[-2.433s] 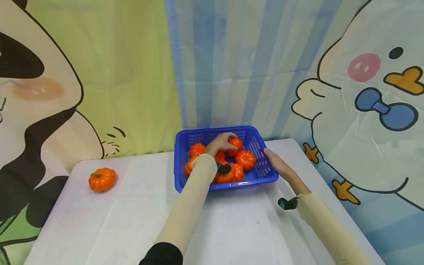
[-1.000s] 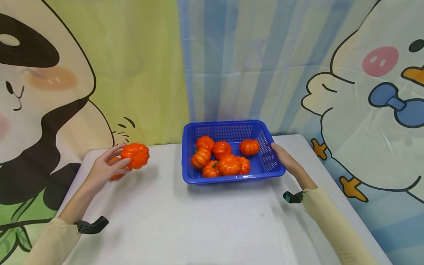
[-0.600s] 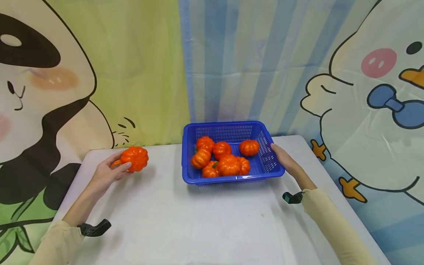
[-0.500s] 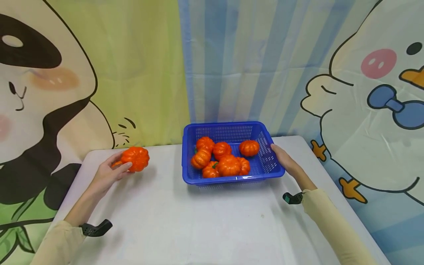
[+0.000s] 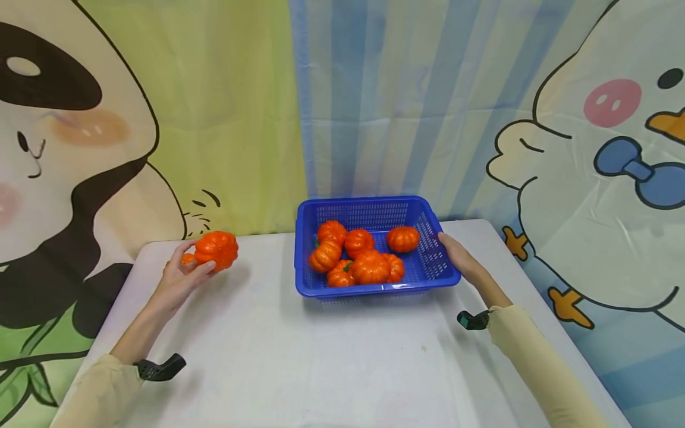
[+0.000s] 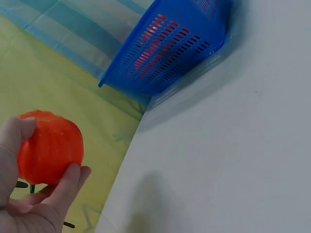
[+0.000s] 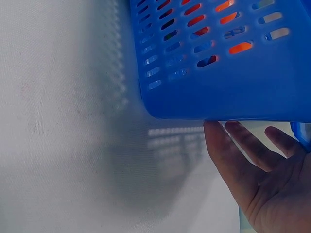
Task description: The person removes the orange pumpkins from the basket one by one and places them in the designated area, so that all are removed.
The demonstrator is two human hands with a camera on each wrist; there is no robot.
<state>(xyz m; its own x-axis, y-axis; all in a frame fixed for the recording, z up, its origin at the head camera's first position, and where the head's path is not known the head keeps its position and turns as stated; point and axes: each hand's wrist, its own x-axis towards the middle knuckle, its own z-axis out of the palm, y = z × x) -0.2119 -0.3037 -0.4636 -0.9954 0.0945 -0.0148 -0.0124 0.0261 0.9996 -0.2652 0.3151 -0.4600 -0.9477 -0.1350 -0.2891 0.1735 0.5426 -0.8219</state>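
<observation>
My left hand (image 5: 179,280) holds an orange toy pumpkin (image 5: 218,249) between thumb and fingers, raised over the left part of the table. The left wrist view shows this pumpkin (image 6: 51,148) with a green stem pointing down. Partly hidden behind the hand is a second pumpkin (image 5: 188,259). A blue plastic basket (image 5: 377,289) stands at the back middle with several orange pumpkins (image 5: 370,267) inside. At its right end, my right hand (image 5: 461,257) touches the side wall. Its fingers (image 7: 226,158) look fairly straight against the blue wall in the right wrist view; the thumb is hidden there.
A white-covered table (image 5: 299,362) carries everything. Behind it hangs a cartoon curtain (image 5: 246,119), meeting the table's back edge close to the basket. A black wrist camera (image 5: 160,368) sits on the left wrist, another camera (image 5: 473,320) on the right.
My left hand was inside the basket on a pumpkin; it has moved left with one, lowered it slightly, then raised and tilted it. My right hand has stayed at the basket's right side.
</observation>
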